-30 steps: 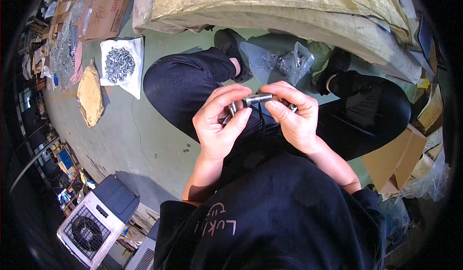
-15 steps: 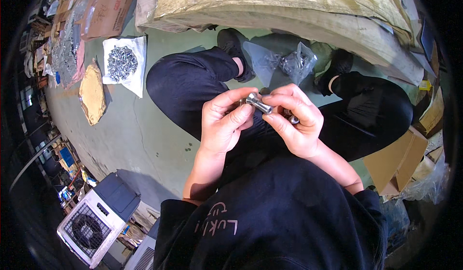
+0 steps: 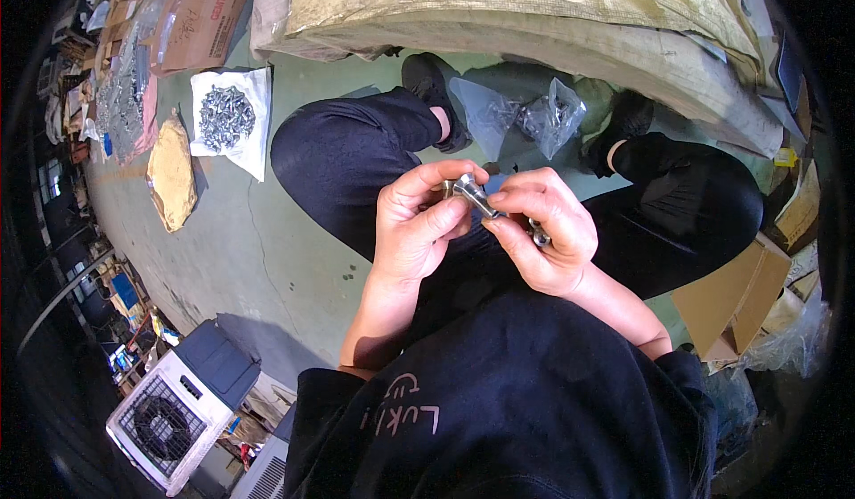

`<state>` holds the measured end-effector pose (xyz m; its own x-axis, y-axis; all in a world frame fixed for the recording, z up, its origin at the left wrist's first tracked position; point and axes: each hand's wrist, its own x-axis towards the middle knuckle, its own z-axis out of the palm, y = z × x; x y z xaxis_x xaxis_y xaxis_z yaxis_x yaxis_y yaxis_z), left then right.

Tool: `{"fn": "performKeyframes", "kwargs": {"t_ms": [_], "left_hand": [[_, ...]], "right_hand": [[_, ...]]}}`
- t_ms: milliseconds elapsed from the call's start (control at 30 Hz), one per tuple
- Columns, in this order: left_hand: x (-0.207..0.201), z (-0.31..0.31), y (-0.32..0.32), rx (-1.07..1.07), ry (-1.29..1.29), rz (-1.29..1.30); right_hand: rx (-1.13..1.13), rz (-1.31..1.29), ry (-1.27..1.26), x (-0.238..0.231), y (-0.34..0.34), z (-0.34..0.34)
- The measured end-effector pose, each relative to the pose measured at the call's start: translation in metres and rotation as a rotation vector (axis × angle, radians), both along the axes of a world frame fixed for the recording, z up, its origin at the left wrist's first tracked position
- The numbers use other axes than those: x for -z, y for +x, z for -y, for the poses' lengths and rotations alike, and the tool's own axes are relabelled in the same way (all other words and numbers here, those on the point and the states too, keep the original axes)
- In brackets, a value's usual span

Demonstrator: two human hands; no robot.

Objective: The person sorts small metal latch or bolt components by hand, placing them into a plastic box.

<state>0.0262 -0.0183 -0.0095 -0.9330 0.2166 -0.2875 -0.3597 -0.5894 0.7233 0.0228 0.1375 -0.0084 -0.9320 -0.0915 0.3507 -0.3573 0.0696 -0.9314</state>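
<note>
Glossy metal bolt [image 3: 476, 197], matt cloth shirt [image 3: 543, 374]

brown carton [image 3: 207, 44]: red print [image 3: 222, 2], dark handwriting [image 3: 188, 25] | black shirt [image 3: 552, 392]: pale lettering [image 3: 434, 420]

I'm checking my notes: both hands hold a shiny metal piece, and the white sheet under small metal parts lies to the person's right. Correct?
Wrong side: the head view shows the white sheet under small metal parts to the person's left. The left hand and right hand do hold a shiny metal piece.
</note>
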Motion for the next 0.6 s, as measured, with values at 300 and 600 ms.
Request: {"fn": "performKeyframes", "kwargs": {"t_ms": [300, 600], "left_hand": [[0.003, 0.001, 0.002, 0.01, 0.007, 0.004], [-0.001, -0.004, 0.003, 0.001, -0.078, 0.121]], "right_hand": [[0.034, -0.062, 0.018, 0.004, 0.001, 0.002], [-0.187, 0.752, -1.153, 0.02, -0.007, -0.002]]}}
